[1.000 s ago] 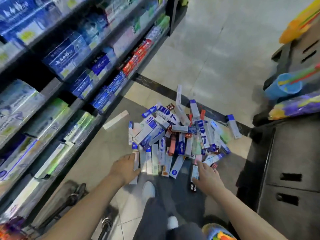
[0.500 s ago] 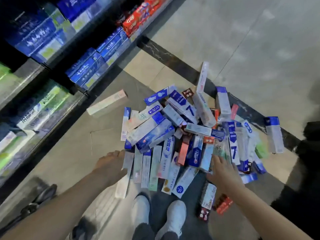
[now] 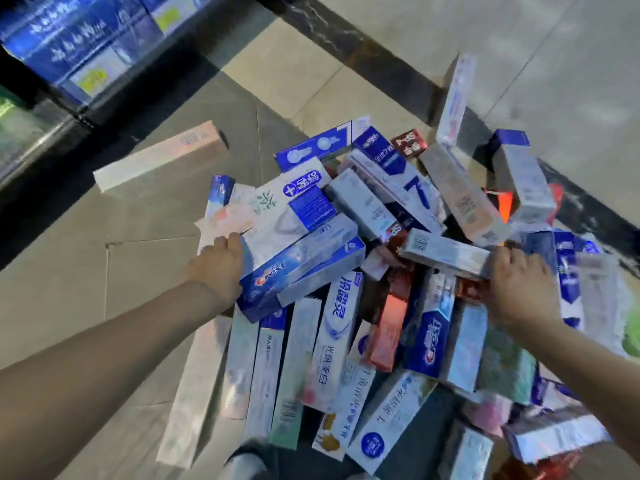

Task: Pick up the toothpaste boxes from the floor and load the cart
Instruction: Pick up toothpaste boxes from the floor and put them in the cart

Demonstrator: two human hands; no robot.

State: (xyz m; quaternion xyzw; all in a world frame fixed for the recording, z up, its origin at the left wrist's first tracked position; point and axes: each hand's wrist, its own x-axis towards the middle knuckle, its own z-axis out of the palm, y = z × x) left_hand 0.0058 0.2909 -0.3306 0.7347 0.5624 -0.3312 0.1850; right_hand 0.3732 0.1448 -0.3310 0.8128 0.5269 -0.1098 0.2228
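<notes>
Dozens of toothpaste boxes (image 3: 346,327) lie heaped on the floor (image 3: 104,271), crossing one another at every angle, most of them blue and white with a few red and green ones mixed in. One long pale pink box (image 3: 161,157) lies apart from the heap, up and to the left, near the base of the store shelf (image 3: 52,109) that carries more blue boxes.

Both bare arms reach down into the heap. The left hand (image 3: 218,265) rests at the heap's left edge, its fingers (image 3: 232,241) pressed against the side of a tilted blue box (image 3: 298,271) that sits on top of the others; the fingertips go in under a white box there, so whether they curl around anything cannot be told. The right hand (image 3: 519,285) lies on the right part of the heap, its fingers (image 3: 504,259) bent and touching the end of a grey-white box with a barcode (image 3: 446,252) that lies across the top; a firm grip on it cannot be made out because of blur.

A dark stone strip (image 3: 363,53) runs diagonally across the floor behind the heap. A white shoe (image 3: 242,465) shows at the bottom edge, just below the nearest boxes.
</notes>
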